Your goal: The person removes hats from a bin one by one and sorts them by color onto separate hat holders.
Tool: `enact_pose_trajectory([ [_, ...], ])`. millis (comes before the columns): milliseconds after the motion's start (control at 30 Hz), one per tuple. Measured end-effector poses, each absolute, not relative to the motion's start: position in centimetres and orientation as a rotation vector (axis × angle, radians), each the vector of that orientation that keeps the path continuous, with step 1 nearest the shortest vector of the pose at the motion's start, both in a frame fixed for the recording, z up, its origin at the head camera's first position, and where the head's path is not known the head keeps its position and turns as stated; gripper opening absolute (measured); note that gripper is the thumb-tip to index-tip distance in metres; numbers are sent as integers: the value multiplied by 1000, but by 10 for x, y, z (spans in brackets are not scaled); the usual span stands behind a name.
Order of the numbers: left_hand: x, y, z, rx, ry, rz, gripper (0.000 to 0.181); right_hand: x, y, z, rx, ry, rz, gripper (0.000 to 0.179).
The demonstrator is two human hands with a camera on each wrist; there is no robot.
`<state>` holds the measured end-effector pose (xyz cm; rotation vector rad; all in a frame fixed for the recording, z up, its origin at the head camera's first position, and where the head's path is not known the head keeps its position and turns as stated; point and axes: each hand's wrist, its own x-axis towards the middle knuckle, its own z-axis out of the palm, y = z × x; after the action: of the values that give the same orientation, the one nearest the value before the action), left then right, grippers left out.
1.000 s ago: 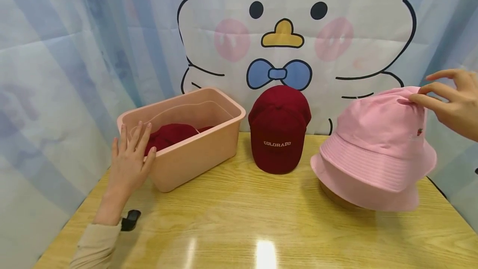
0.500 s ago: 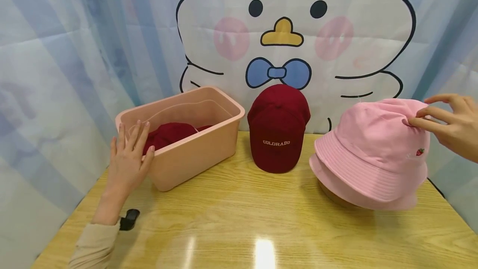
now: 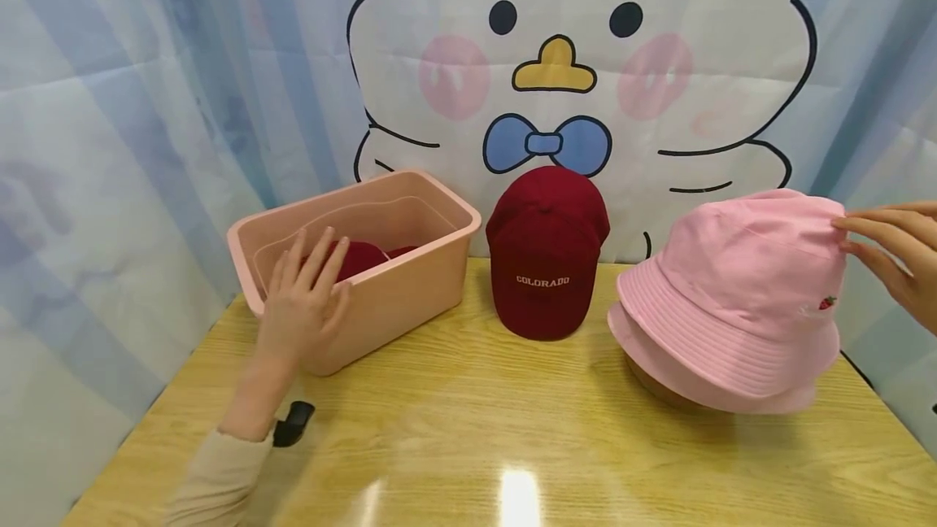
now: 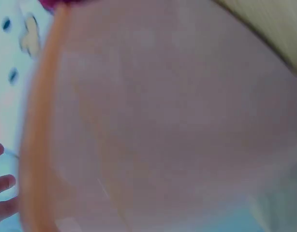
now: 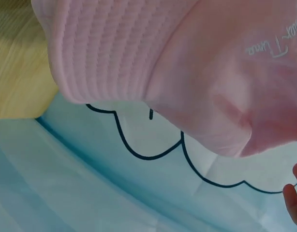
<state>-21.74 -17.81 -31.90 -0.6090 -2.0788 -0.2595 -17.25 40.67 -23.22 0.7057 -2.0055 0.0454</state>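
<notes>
At the right of the head view, a pink bucket hat (image 3: 754,267) with a small strawberry sits tilted on top of another pink bucket hat (image 3: 677,364), its lower brim showing beneath. My right hand (image 3: 896,254) is beside the crown, fingers fairly straight and fingertips right at the cloth. The right wrist view shows some fingertips (image 5: 292,193) apart from the bucket hat's fabric. My left hand (image 3: 300,307), slightly blurred, has its fingers extended over the near rim of a pink plastic bin (image 3: 395,299). Inside that bin lie dark red caps (image 3: 359,257), partly hidden.
A dark red cap (image 3: 545,259) lettered COLORADO stands upright at the back middle of the wooden table (image 3: 439,429). Under the pink bucket hats shows a brown round base (image 3: 666,389). A curtain (image 3: 132,185) with a cartoon print hangs behind and at the sides.
My right fingers have loosened from the crown and straightened, after the upper bucket hat came down onto the lower one. My left hand has shifted right along the bin's rim.
</notes>
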Motion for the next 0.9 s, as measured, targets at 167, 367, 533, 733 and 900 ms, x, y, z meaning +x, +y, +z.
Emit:
enact_pose_trajectory([
  [167,-219,-122,-317,-813,-2084,-400,45,-159,414,-253,477,-2117,192,62],
  [367,-221,-53,-323,-1026,-2202,-728,39,-154,437,-291,291,-2186,471,37],
  [533,-223,-4,-328,-1145,-2261,-1010,34,-146,456,-321,170,-2265,615,40],
  [733,-227,42,-332,-1169,-2342,-1461,33,-153,505,-373,163,-2320,900,40],
  [900,-228,69,-332,-1064,-2350,-2131,34,-145,504,-373,81,-2487,1240,37],
])
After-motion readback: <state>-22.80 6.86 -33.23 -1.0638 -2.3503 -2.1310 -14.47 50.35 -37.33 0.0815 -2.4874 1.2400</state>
